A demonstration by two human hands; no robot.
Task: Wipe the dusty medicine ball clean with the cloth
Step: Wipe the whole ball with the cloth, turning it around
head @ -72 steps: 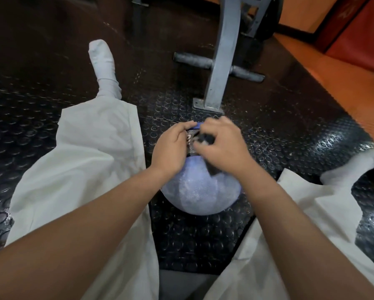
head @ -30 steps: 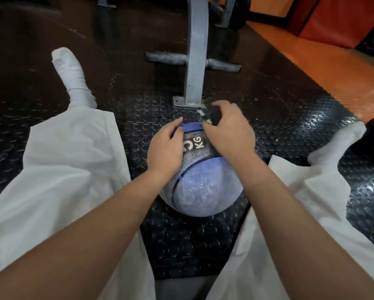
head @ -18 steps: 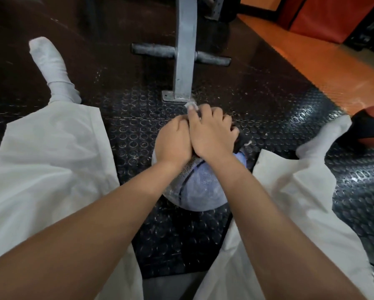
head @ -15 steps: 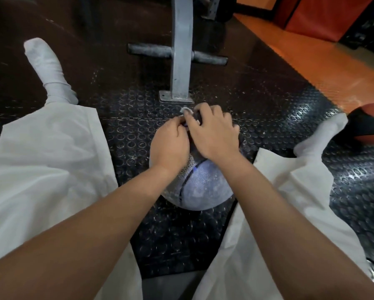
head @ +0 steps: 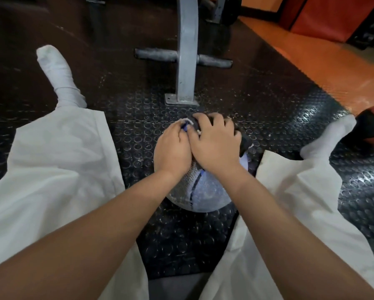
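A dusty blue and grey medicine ball (head: 205, 193) sits on the studded black floor mat between my spread legs. My left hand (head: 174, 151) lies over its upper left side, fingers curved to the ball's surface. My right hand (head: 216, 146) presses a dark cloth (head: 243, 140) onto the top of the ball, fingers curled over the cloth. Only the cloth's right edge and a bit near my fingertips show. The ball's top is hidden under both hands.
A grey metal machine post (head: 187, 50) with a crossbar stands on the mat just beyond the ball. A second orange and black ball (head: 370, 128) lies at the right by my socked foot (head: 329, 139). Orange flooring (head: 322, 57) runs along the right.
Both hands stay together on the ball's top. The right hand with the cloth has shifted slightly over the top toward the far side; the "KG" lettering seen a second ago is covered.
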